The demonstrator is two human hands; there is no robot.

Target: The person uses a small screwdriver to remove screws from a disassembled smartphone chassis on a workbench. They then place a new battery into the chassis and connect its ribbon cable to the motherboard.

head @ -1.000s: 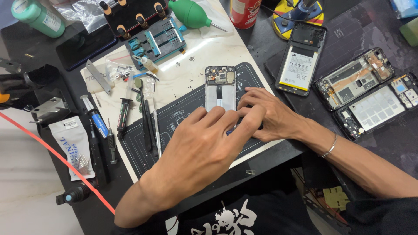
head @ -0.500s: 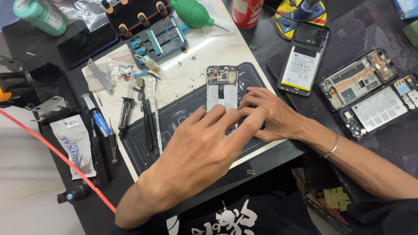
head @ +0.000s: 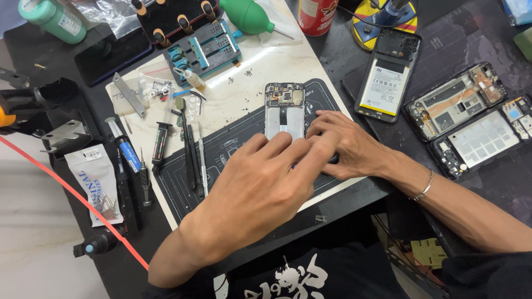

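Dark mat [head: 183,182], both hands pressing opened phone [head: 284,113], tools crowding left edge

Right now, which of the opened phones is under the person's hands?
The opened phone lying on the dark work mat; both hands cover its lower end. The other three lie untouched to the right.

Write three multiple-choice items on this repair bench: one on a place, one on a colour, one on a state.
1. Where does the opened phone under the hands lie?
A. on the dark work mat
B. on the floor
C. inside a drawer

2. What colour is the air-blower bulb?
A. white
B. green
C. orange

3. How is that phone?
A. back cover on
C. wrapped in foil
B. back off, inner parts showing

Key: 1 A, it rests on the mat; 2 B, the bulb is green; 3 B, board and parts are bare above the left hand and right hand.
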